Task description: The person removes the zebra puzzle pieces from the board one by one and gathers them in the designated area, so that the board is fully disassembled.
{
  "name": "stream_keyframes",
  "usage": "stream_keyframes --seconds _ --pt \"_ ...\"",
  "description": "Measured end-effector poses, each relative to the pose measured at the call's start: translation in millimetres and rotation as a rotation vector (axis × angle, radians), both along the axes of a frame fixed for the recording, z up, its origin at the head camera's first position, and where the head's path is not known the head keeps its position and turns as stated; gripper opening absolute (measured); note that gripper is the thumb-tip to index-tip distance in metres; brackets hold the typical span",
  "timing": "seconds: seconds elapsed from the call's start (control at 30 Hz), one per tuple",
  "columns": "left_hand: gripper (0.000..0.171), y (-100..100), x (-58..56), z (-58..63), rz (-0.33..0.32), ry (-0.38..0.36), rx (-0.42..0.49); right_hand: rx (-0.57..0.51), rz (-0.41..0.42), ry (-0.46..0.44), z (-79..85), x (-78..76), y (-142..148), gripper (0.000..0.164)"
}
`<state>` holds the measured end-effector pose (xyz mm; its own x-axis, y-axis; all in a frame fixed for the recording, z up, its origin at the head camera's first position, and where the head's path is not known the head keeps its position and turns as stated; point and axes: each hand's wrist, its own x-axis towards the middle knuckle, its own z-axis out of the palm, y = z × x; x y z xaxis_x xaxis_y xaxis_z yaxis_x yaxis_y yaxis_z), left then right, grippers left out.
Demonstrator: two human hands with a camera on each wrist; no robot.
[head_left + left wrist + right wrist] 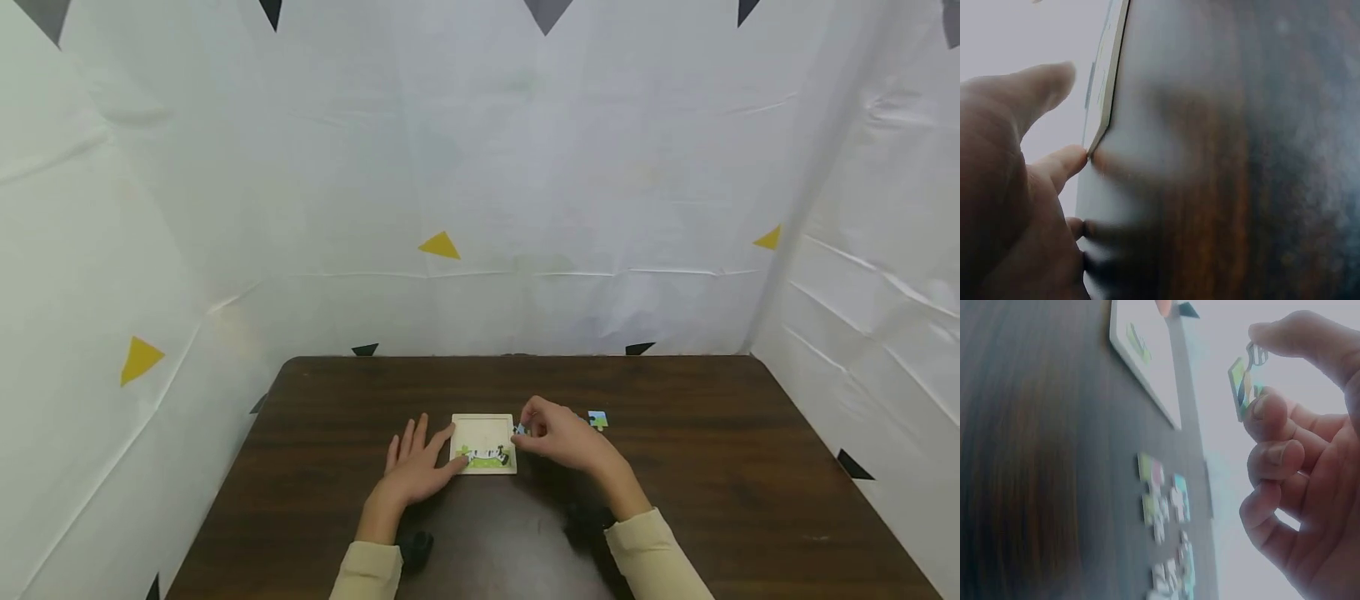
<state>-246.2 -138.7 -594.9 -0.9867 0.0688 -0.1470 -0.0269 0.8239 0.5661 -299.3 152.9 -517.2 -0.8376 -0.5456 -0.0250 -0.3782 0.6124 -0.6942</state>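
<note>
A square puzzle tray (482, 432) with a pale wooden rim lies on the table, a strip of green and black-and-white picture along its near side. My left hand (418, 473) rests at the tray's left side, fingers spread; its index fingertip (1075, 157) touches the tray corner and the thumb lies over the near-left part. Just off the tray's right edge, my right hand (562, 435) pinches a jigsaw piece (1241, 387) between thumb and index finger. The piece shows green and striped patches, and the fingers partly hide it.
Another jigsaw piece (597, 419), blue and green, lies right of my right hand. Several loose pieces (1150, 472) lie beside the tray in the right wrist view. The dark wooden table (712, 467) meets a white cloth wall (525, 183) at the back and sides.
</note>
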Motion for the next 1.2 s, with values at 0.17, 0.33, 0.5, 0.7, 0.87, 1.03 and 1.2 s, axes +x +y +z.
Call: stream_keyframes --seconds 0.17,0.33,0.5,0.7,0.87,1.03,1.2 --pt "0.092 -2 -2.0 -4.1 -0.011 0.006 0.001 -0.045 -0.014 -0.030 2.8 3.1 23 0.031" --pt "0.093 -1 -0.4 -5.0 -0.019 0.002 -0.001 -0.056 -0.043 -0.069 3.4 2.9 51 0.031" --pt "0.094 0 0.1 -4.7 -0.012 0.003 0.002 -0.036 -0.044 -0.130 6.5 0.3 78 0.029" --pt "0.095 0 -0.9 -3.8 -0.014 0.015 0.003 0.046 -0.093 -0.153 7.6 -0.2 101 0.027" --pt "0.096 -3 -1.1 -5.6 -0.022 0.001 -0.014 0.163 -0.172 -0.167 0.2 -0.2 107 0.027" --pt "0.096 -2 -0.1 -2.0 -0.020 -0.008 -0.014 0.212 -0.206 -0.168 -7.3 -3.2 108 0.030" --pt "0.096 1 -0.4 0.7 -0.015 -0.008 0.000 0.221 -0.239 -0.168 -3.5 -4.1 117 0.037"
